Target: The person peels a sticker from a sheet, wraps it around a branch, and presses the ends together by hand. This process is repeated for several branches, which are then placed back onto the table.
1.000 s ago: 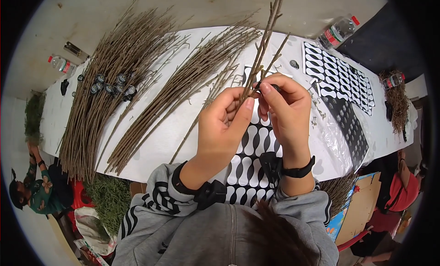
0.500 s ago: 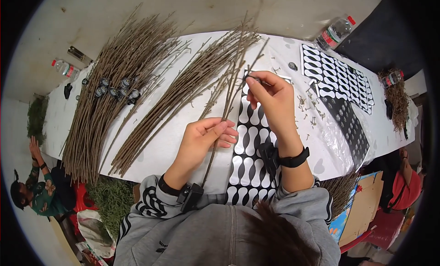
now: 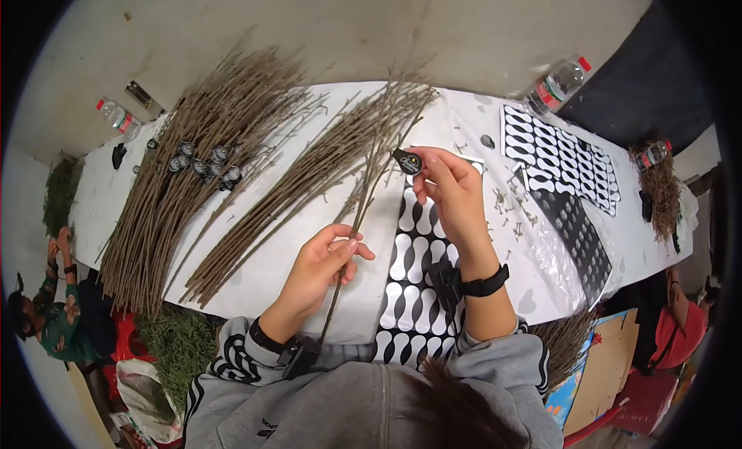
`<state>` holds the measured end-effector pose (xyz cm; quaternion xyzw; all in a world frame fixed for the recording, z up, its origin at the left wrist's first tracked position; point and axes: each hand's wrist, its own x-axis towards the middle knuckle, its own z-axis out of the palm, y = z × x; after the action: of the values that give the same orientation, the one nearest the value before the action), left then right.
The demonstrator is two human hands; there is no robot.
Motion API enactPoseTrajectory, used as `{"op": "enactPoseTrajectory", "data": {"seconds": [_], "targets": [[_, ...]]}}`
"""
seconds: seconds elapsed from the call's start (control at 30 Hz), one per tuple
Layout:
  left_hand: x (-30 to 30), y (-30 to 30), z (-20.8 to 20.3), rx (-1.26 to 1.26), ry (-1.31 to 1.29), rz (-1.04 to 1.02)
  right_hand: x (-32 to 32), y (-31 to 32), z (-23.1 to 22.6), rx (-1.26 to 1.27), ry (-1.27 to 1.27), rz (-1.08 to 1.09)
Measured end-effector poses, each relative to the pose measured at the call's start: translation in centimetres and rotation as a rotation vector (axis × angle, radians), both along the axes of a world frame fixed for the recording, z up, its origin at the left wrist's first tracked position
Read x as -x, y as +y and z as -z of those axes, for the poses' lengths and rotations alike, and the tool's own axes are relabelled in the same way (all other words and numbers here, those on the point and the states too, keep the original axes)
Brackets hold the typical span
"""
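My left hand (image 3: 313,267) pinches a thin brown branched twig (image 3: 363,204) low on its stem, over the table. The twig slants up and away from me. In my right hand (image 3: 456,194), thumb and fingers grip a small round black label (image 3: 410,164) with light print. Its narrow end meets a side shoot of the twig; whether it wraps right round is too small to tell. Below my right hand lies a sheet of white dumbbell-shaped stickers (image 3: 410,283). Left of my hands rests a bundle of loose twigs (image 3: 270,209).
A larger twig bundle (image 3: 166,209) with several black labels (image 3: 202,167) lies left. Right are another sticker sheet (image 3: 556,155), a black label sheet (image 3: 576,233), twig scraps (image 3: 514,205) and a bottle (image 3: 558,84). Other people sit at both sides, one in red (image 3: 684,333).
The label in my right hand has turned its round printed face into view. Both hands and the twig sit further left in the picture, and the whole view has shifted a little.
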<state>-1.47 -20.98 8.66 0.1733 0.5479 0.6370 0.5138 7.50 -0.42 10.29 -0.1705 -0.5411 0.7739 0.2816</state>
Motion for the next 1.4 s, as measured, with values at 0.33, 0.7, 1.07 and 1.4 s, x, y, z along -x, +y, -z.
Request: {"op": "enactPoseTrajectory", "data": {"seconds": [0.33, 0.7, 1.07, 1.4], "targets": [[4.7, -5.2, -4.1, -0.097, 0.145, -0.363, 0.0, 0.4, 0.7, -0.075, -0.048, 0.066], [16.8, -20.0, -10.3, 0.274, 1.178, -0.795, 0.2, 0.5, 0.8, -0.13, -0.059, 0.086], [29.2, -24.8, 1.2, 0.753, 1.59, -0.589, 0.6, 0.5, 1.4, -0.237, -0.107, 0.108], [17.9, -17.0, -2.3, 0.402, 1.779, -0.553, -0.4, 2.4, 1.2, -0.705, -0.416, 0.174]]}}
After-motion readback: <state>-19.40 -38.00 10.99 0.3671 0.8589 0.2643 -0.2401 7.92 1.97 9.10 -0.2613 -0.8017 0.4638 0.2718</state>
